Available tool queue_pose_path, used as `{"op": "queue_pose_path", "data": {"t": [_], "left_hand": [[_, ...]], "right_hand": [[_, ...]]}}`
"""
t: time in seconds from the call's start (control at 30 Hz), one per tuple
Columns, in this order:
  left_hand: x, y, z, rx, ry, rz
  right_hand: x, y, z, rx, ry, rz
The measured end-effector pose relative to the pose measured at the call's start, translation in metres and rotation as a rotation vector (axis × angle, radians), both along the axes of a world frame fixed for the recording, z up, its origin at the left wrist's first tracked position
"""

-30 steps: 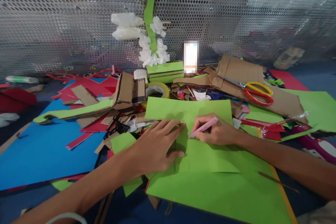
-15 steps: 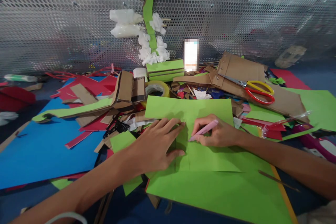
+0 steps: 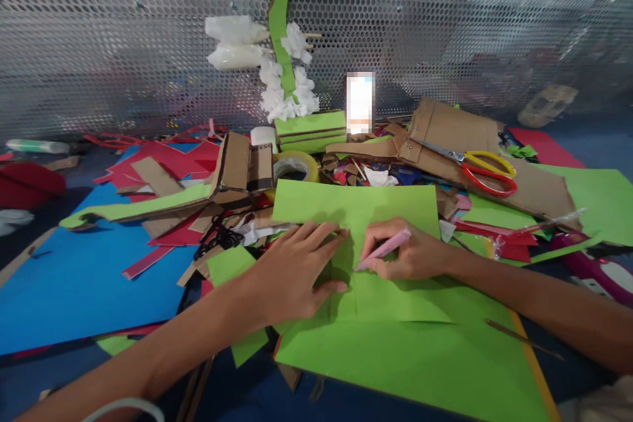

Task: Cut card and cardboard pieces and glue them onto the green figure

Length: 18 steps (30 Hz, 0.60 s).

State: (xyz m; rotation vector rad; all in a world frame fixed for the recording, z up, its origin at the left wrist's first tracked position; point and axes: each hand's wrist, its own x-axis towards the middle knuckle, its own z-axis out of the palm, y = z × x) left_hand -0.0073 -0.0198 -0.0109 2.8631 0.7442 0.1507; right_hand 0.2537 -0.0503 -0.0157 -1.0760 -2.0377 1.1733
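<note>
A green sheet of paper (image 3: 405, 300) lies on a larger green sheet (image 3: 420, 369) with an orange edge. Pressed flat on its left part is my left hand (image 3: 299, 270), fingers spread and holding nothing. My right hand (image 3: 403, 250) grips a pink pen (image 3: 390, 245), its tip down on the paper a little right of my left fingertips. A faint upright line or crease runs down the paper between the two hands. My palm and fingers hide some of the sheet.
Scissors (image 3: 487, 171) lie on cardboard (image 3: 457, 132) at the right. Yellow tape (image 3: 310, 168) and a cardboard piece (image 3: 232, 161) sit behind. A green curled figure (image 3: 279, 20) with white tufts stands before the perforated metal wall (image 3: 173, 66). Blue paper (image 3: 99, 290) spreads left; a purple tool (image 3: 593, 270) lies right.
The pink pen's tip has slid slightly toward me along the paper, with my right hand following. My left hand stays in place.
</note>
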Motion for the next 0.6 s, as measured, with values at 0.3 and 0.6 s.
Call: {"op": "queue_pose_path", "data": {"t": [0.3, 0.6], "left_hand": [[0.0014, -0.0002, 0.0018, 0.012, 0.036, -0.001], [-0.0001, -0.0007, -0.0008, 0.015, -0.001, 0.002]], "right_hand": [[-0.0001, -0.0007, -0.003, 0.105, 0.021, 0.085], [-0.0003, 0.0007, -0.0021, 0.111, 0.031, 0.08]]}}
